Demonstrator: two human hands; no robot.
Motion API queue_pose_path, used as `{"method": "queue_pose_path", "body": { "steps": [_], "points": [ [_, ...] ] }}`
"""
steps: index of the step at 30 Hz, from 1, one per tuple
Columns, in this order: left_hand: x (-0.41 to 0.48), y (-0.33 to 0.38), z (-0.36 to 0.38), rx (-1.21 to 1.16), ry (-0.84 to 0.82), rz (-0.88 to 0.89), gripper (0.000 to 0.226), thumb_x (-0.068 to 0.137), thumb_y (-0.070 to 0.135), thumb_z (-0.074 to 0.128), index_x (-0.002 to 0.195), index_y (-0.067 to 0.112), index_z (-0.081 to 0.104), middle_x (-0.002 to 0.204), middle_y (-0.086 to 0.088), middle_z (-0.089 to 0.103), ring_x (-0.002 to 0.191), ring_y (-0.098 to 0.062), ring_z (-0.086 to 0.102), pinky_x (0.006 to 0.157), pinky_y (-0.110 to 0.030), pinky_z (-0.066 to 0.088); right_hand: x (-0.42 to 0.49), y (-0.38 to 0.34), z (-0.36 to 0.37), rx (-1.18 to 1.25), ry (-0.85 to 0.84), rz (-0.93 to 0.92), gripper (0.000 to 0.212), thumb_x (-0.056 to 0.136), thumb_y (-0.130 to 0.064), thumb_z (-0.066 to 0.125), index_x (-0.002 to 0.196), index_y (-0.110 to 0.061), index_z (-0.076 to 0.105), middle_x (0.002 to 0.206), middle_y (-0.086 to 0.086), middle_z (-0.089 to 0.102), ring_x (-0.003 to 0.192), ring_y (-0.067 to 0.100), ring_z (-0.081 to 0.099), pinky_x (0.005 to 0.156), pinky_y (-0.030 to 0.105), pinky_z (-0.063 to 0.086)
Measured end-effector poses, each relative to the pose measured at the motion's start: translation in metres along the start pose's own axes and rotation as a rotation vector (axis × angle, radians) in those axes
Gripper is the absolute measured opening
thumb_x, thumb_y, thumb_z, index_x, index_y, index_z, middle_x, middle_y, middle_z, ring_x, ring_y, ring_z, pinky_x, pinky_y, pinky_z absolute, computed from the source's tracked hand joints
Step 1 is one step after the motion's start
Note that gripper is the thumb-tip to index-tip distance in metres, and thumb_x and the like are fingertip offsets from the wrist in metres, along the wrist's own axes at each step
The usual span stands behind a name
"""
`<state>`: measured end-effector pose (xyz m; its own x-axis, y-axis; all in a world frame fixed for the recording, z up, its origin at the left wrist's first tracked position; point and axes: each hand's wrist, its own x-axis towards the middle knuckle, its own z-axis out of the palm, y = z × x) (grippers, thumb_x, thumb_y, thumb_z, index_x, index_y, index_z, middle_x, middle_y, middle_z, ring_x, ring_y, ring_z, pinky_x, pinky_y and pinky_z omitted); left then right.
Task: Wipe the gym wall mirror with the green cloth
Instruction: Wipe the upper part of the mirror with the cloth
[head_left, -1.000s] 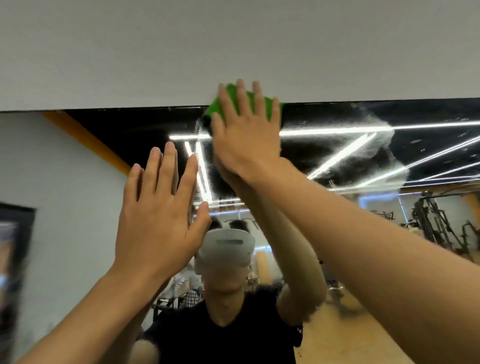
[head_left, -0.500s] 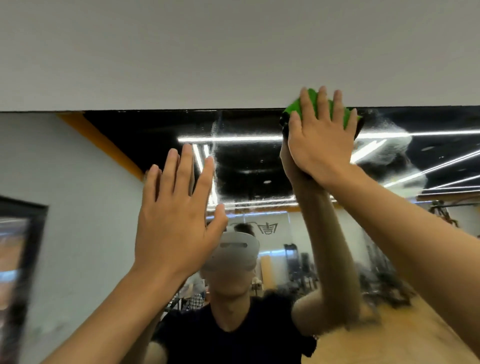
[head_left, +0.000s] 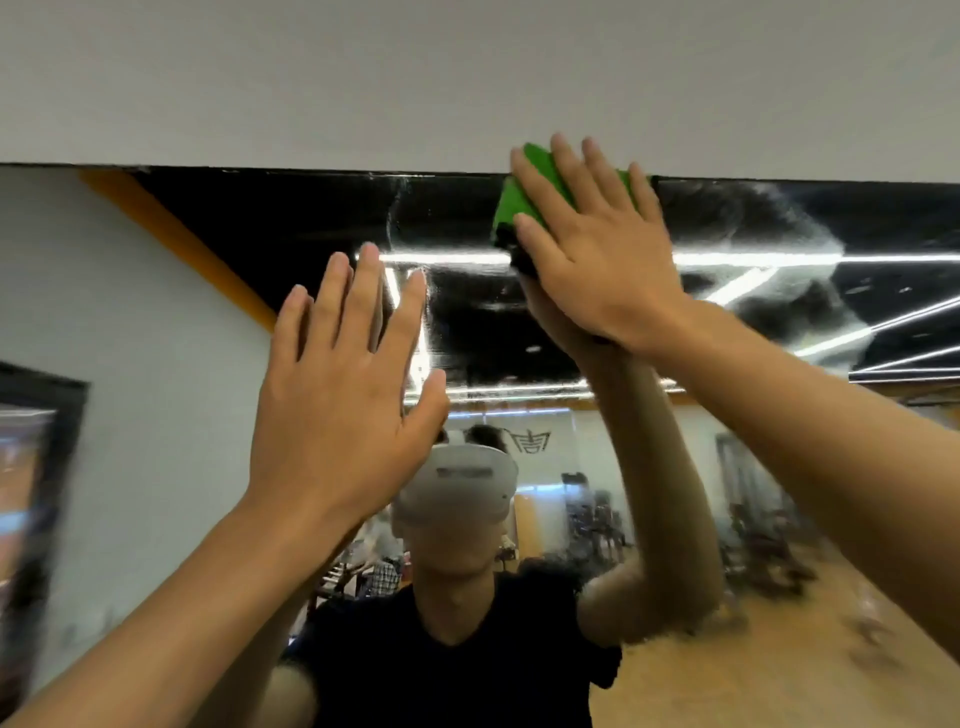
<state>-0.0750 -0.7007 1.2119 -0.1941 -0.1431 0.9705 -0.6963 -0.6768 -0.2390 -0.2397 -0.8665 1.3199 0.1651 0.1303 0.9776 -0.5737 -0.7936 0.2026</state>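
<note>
The green cloth (head_left: 511, 208) is right up at the top edge of the mirror (head_left: 311, 218), bunched into a thick wad, bright green with a dark underside showing at its lower left corner. The right hand (head_left: 597, 260) lies flat over it, fingers straight and slightly fanned, palm pressing the cloth onto the glass. Its fingertips reach just over the line where the mirror meets the pale wall (head_left: 467, 78) above.

The left hand (head_left: 337, 415) is up too, lower and well to the left of the cloth, fingers straight and spread, thumb out, holding nothing. It looks to be flat on the glass, though from behind I can't be sure the palm touches.

On the glass, cloudy white smears (head_left: 795, 228) spread to the right of the cloth, and a thin vertical streak (head_left: 396, 208) runs to its left.

The reflection shows a black ceiling with long white light strips (head_left: 753, 258), an orange band (head_left: 176, 239) along a pale wall, a wooden floor (head_left: 779, 665), blurred gym equipment (head_left: 753, 545) and the person in a black top wearing a white headset (head_left: 457, 488).
</note>
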Motion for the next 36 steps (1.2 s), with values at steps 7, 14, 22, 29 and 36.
{"method": "queue_pose_path", "body": {
  "steps": [7,14,22,29,36],
  "points": [
    [-0.001,0.002,0.000,-0.011,0.002,-0.011,0.075,0.104,0.055,0.026,0.170,0.020,0.019,0.177,-0.014,0.012,0.164,-0.031,0.007,0.132,-0.054,0.010,-0.015,0.010,-0.001,0.044,0.019,0.368,0.065,0.106,-0.050,0.013,0.168,-0.032,0.007,0.176,0.006,0.001,0.162,0.030,-0.003,0.128,0.058,-0.004],
    [0.000,0.000,0.002,0.008,0.031,0.003,0.075,0.104,0.057,0.028,0.170,0.020,0.020,0.177,-0.013,0.012,0.164,-0.029,0.008,0.132,-0.052,0.011,-0.051,-0.055,0.008,0.030,-0.018,-0.111,0.062,0.108,-0.052,0.012,0.168,-0.036,0.008,0.176,-0.001,0.002,0.162,0.021,-0.005,0.130,0.053,-0.002],
    [0.000,0.002,0.000,-0.002,0.016,-0.008,0.074,0.104,0.053,0.028,0.169,0.019,0.021,0.177,-0.015,0.012,0.164,-0.032,0.008,0.132,-0.054,0.011,-0.051,0.075,-0.013,0.053,-0.021,0.374,0.069,0.100,-0.055,0.015,0.167,-0.036,0.015,0.176,0.004,0.005,0.162,0.027,0.000,0.129,0.058,0.002],
    [-0.001,0.000,-0.001,0.005,0.046,0.008,0.075,0.104,0.053,0.031,0.169,0.016,0.024,0.175,-0.018,0.016,0.163,-0.034,0.012,0.131,-0.055,0.014,-0.032,-0.060,0.009,0.028,0.007,0.063,0.063,0.107,-0.051,0.013,0.168,-0.035,0.007,0.176,0.002,0.000,0.162,0.025,-0.006,0.129,0.055,-0.005],
    [0.001,0.004,-0.005,-0.013,0.011,0.002,0.075,0.104,0.053,0.030,0.169,0.017,0.024,0.176,-0.018,0.014,0.163,-0.034,0.010,0.131,-0.054,0.011,-0.035,0.051,-0.003,0.033,0.014,0.286,0.063,0.105,-0.053,0.015,0.167,-0.039,0.012,0.176,0.000,0.006,0.162,0.025,0.000,0.129,0.056,0.000]
  ]
}}
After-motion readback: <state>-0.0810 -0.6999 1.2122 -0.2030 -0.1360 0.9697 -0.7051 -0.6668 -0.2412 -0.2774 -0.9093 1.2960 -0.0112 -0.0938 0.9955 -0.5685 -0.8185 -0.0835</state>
